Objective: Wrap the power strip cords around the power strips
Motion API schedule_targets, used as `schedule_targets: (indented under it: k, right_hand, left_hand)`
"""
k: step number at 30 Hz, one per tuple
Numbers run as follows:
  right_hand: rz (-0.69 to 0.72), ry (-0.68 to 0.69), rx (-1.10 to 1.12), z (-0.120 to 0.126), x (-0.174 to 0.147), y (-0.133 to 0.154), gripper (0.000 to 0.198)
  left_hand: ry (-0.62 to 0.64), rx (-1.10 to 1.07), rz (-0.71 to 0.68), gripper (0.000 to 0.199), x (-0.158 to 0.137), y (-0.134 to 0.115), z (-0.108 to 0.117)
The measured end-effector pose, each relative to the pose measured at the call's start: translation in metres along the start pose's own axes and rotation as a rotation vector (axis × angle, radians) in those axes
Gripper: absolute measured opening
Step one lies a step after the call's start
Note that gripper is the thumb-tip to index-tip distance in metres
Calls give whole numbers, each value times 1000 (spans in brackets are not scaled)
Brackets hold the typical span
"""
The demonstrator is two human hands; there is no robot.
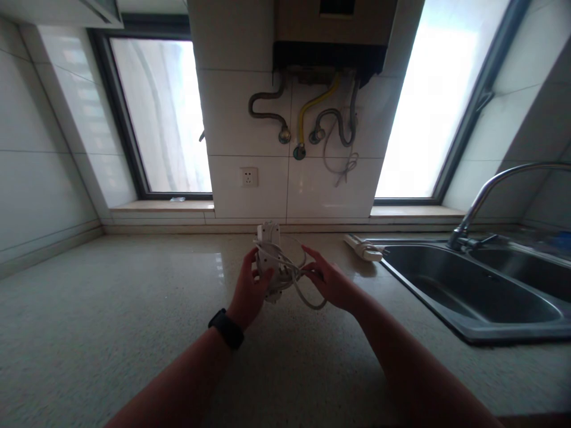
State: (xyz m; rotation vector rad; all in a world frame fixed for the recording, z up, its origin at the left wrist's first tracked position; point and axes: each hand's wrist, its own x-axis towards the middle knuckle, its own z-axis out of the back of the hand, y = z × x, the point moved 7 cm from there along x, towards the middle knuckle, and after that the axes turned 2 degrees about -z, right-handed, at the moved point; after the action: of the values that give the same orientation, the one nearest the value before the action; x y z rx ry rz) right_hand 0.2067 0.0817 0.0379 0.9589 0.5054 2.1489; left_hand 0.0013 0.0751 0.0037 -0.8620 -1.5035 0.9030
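Holding the white power strip (269, 260), your left hand (248, 292) curls around it. Your right hand (331, 280) pinches its cord (295, 274).

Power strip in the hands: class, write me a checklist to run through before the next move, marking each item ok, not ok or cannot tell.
1. Left hand grips the power strip: ok.
2. Right hand has hold of the cord: ok.
3. Cord free of loops: not ok, it loops across and beside the strip.
4. Strip away from the sink: ok, it is held over the counter, left of the sink.
5. White bundle well away from the sink: not ok, it lies right by the rim.
6. Plug of the held cord in sight: cannot tell, hands and loops crowd that area.
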Motion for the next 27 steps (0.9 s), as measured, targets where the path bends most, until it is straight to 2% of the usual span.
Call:
schedule_targets:
  k: [7, 13, 20, 23, 27]
  right_hand:
    - [-8, -21, -23, 2, 1, -2, 64]
    - [-49, -34, 10, 0, 2, -6, 60]
    - [-118, -106, 27, -2, 5, -15, 60]
    - [-197, -216, -45, 11, 5, -31, 53]
    - [-379, -355, -62, 38, -1, -67, 47]
  left_hand:
    - [18, 6, -44, 60, -1, -7, -1]
    - [-18, -38, -5, 63, -2, -6, 0]
    - [-77, 51, -83, 62, -1, -7, 4]
    - [-147, 57, -99, 60, 2, -9, 15]
    - [-204, 20, -99, 61, 7, -13, 30]
